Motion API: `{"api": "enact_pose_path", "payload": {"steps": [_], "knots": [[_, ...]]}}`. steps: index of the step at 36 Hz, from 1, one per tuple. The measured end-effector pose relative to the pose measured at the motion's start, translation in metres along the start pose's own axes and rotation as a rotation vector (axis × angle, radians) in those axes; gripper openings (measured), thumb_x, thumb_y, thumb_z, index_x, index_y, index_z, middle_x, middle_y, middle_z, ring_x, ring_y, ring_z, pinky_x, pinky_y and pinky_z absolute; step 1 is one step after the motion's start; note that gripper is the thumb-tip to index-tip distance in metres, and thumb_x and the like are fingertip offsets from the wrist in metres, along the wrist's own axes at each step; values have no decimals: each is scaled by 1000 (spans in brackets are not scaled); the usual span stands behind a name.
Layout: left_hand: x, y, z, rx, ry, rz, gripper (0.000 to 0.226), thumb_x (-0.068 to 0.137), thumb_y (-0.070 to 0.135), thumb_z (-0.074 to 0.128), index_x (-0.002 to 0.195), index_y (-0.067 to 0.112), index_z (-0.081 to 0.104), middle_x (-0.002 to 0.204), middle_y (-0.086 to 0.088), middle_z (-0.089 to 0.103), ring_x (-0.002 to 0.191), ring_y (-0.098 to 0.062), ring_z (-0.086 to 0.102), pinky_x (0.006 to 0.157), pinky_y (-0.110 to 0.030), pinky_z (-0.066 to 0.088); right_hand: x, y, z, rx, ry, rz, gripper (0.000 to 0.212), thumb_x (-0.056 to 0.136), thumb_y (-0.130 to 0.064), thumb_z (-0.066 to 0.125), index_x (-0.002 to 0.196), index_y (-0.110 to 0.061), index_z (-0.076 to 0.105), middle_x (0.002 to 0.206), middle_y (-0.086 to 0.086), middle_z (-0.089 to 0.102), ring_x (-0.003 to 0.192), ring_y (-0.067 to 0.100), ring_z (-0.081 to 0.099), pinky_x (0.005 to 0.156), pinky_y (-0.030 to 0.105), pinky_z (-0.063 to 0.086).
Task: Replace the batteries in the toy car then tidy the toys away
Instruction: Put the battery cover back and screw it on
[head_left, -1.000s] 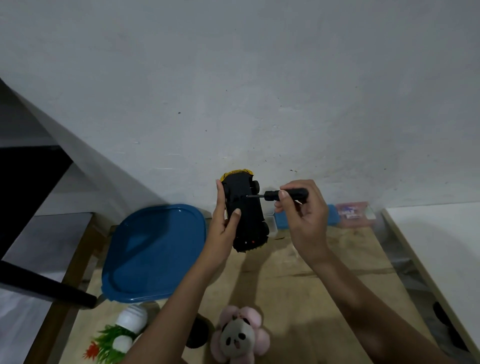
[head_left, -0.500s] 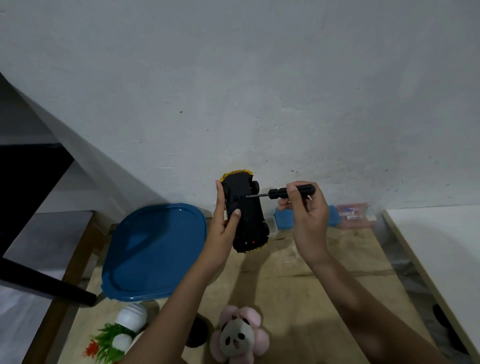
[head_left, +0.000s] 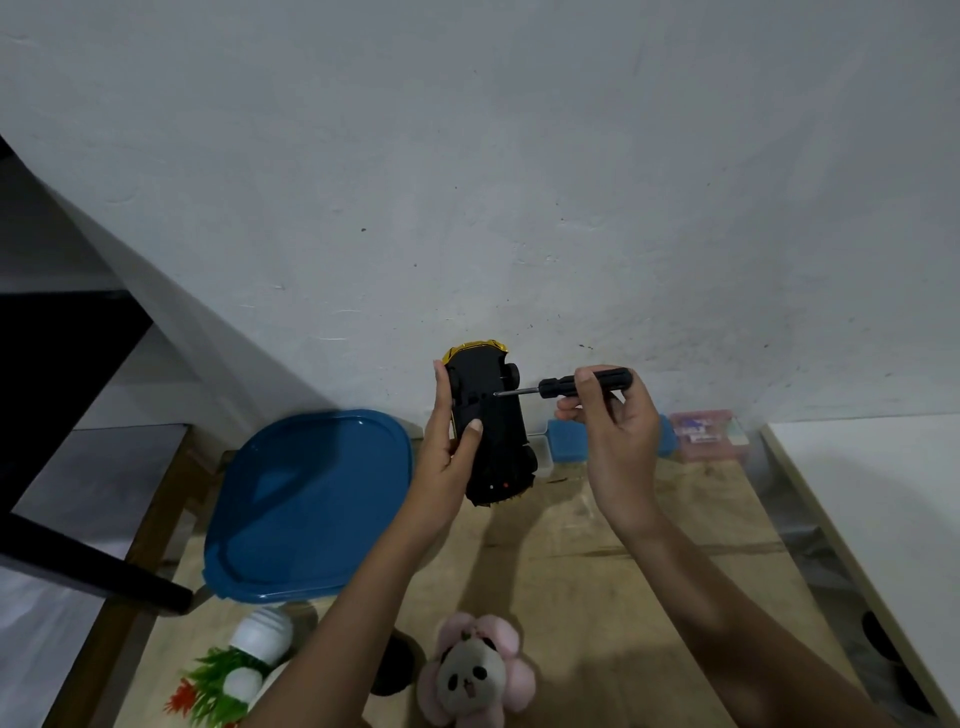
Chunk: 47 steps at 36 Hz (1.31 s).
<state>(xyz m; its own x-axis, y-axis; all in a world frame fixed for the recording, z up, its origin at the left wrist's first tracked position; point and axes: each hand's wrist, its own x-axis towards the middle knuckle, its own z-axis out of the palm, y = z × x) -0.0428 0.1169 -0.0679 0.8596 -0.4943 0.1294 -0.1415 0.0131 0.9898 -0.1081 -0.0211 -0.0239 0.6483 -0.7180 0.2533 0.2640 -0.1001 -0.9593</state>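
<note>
My left hand (head_left: 447, 452) grips the toy car (head_left: 491, 431) and holds it up above the table, its black underside turned toward me and its yellow body facing away. My right hand (head_left: 613, 421) pinches the black handle of a small screwdriver (head_left: 576, 385) between thumb and fingers. The metal tip of the screwdriver touches the car's underside near one wheel.
A large blue container lid (head_left: 311, 504) lies on the wooden table (head_left: 597, 561) at the left. A pink panda plush (head_left: 470, 670) and a small plant toy (head_left: 234, 675) lie at the front. Blue (head_left: 569, 440) and pink (head_left: 706, 434) small boxes sit against the white wall.
My right hand has shifted its fingers along the screwdriver handle, so more of the handle now shows. The car and my left hand have stayed put.
</note>
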Motion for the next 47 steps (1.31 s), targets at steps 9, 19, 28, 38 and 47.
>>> {"api": "enact_pose_path", "payload": {"steps": [9,19,28,38,47], "knots": [[4,-1,-2,220,81,36,65,96,34,40,138,55,-5,122,26,40,115,9,44,90,-14,38,1,-5,-4,-493,-217,-550,17,80,-17,68,87,-1,67,82,7,64,75,10,61,65,20,55],[7,3,-9,464,74,71,66,100,30,35,134,56,-15,117,1,42,91,11,45,69,-5,35,16,-21,-9,-648,-388,-589,23,92,-18,51,92,-3,67,79,7,64,62,17,63,58,26,55],[7,7,-9,401,99,100,67,100,30,37,134,59,-14,119,2,43,96,14,44,76,-11,38,18,-35,-5,-744,-478,-352,22,94,-24,50,109,-8,51,102,7,58,82,22,62,73,31,54],[6,19,-12,437,82,153,69,100,31,36,130,64,-16,116,5,43,96,19,41,77,-12,38,19,-47,-3,-612,-420,-307,17,92,-28,53,96,-14,43,89,5,58,73,16,63,66,28,56],[-1,22,-8,438,54,158,65,100,36,35,131,62,-16,116,4,42,95,13,45,75,-7,38,20,-55,2,-572,-372,-337,19,90,-21,58,97,-9,46,96,3,55,76,10,62,65,24,55]]}}
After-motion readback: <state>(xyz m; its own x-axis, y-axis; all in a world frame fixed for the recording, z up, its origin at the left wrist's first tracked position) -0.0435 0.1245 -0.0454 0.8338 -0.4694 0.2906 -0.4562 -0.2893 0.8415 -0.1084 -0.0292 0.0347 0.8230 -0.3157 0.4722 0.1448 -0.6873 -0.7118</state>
